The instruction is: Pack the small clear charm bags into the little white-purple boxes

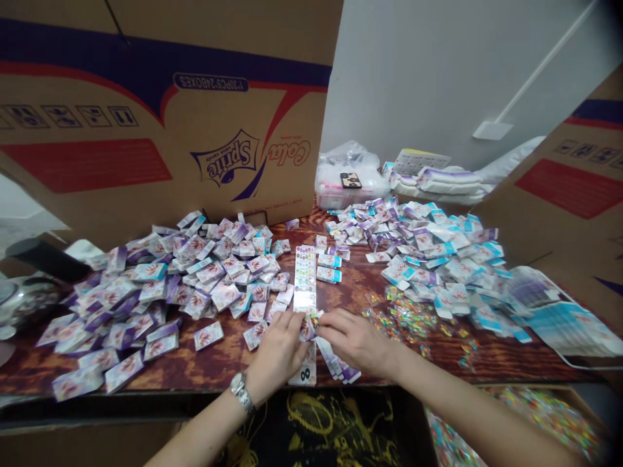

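My left hand [278, 350], with a watch on the wrist, is closed around a small purple-and-white carton [306, 331] near the table's front edge. Fingers of my right hand [357, 338] pinch at the carton's upper right end, where bright candy colours show; how far the candy packet sits inside is hidden. Beneath both hands runs a long white sheet of round stickers [305, 275]. Flattened cartons [338, 364] lie under my right hand. Just beyond it are two blue-ended cartons [329, 267].
Closed cartons [204, 259] are heaped at left, beside a metal kettle [29, 301]. Right of the hands lie small candy packets [409, 318] and a pile of unfilled-looking cartons [438, 240]. A large cardboard box [165, 130] stands behind; an open box of candy packets [545, 415] sits below right.
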Motion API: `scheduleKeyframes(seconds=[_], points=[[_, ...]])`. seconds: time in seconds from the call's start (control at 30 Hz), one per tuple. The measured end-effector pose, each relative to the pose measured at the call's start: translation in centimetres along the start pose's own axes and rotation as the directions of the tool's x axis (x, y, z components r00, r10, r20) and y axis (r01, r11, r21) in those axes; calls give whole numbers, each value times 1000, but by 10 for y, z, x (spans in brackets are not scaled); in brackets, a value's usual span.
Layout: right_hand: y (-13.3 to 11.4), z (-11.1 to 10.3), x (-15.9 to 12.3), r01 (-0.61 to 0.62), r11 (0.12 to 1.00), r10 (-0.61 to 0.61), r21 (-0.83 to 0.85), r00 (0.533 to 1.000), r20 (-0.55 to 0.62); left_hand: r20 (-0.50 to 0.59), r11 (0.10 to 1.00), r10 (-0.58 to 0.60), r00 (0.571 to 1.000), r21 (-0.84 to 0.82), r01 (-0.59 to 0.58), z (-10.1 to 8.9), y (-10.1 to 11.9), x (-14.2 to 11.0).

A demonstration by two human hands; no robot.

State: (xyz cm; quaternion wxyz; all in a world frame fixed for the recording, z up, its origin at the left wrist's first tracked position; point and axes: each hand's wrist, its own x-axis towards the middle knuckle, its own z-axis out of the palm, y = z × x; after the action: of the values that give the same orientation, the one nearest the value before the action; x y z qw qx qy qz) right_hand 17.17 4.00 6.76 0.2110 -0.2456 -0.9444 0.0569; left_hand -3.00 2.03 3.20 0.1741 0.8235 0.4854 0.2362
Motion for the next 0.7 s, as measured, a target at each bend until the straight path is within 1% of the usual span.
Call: scheduleKeyframes(seconds=[0.07,0.1,0.13,0.17,0.23,0.3,0.33,0.37,0.4,0.43,0.47,0.5,0.53,0.6,0.63,0.67,0.7], points=[[-3,2,2,-119,982,128,146,990,-53,-30,1000,21,999,19,-20,2,2,0],[-5,4,2,-194,955,217,225,973,-83,-43,999,30,999,19,-29,2,3,-1],[-6,7,3,-267,915,311,301,944,-109,-57,999,37,998,16,-36,3,4,-1],[-7,11,3,-336,864,407,373,904,-128,-69,999,43,997,9,-42,3,5,-1],[-7,22,3,-439,732,575,522,809,-126,-87,999,49,995,-17,-50,4,6,-2],[-6,34,2,-465,563,686,683,724,-73,-110,998,45,993,-49,-50,5,7,-3],[-6,39,2,-454,480,719,751,694,-40,-119,997,38,992,-64,-46,5,6,-4],[-6,44,2,-434,411,739,801,673,-14,-128,996,30,991,-74,-40,6,6,-4],[-6,47,3,-416,368,750,831,662,-1,-137,996,25,990,-81,-37,6,6,-5],[-8,49,3,-405,358,755,841,656,-5,-146,996,23,989,-84,-36,7,6,-5],[-10,50,4,-402,381,755,833,656,-29,-151,996,23,988,-85,-36,7,6,-5],[-13,49,4,-406,433,746,805,662,-67,-156,996,25,987,-84,-38,7,6,-5],[-16,48,4,-413,505,724,758,680,-111,-162,996,29,986,-83,-42,7,6,-5],[-22,45,4,-405,669,640,623,739,-208,-172,996,34,984,-75,-48,7,7,-6],[-25,43,4,-387,737,588,553,771,-244,-176,996,37,984,-69,-50,7,7,-6],[-27,41,3,-370,787,542,494,797,-266,-179,997,42,983,-61,-54,7,7,-6],[-28,40,3,-364,816,515,450,811,-279,-180,997,44,983,-55,-55,8,7,-7]])
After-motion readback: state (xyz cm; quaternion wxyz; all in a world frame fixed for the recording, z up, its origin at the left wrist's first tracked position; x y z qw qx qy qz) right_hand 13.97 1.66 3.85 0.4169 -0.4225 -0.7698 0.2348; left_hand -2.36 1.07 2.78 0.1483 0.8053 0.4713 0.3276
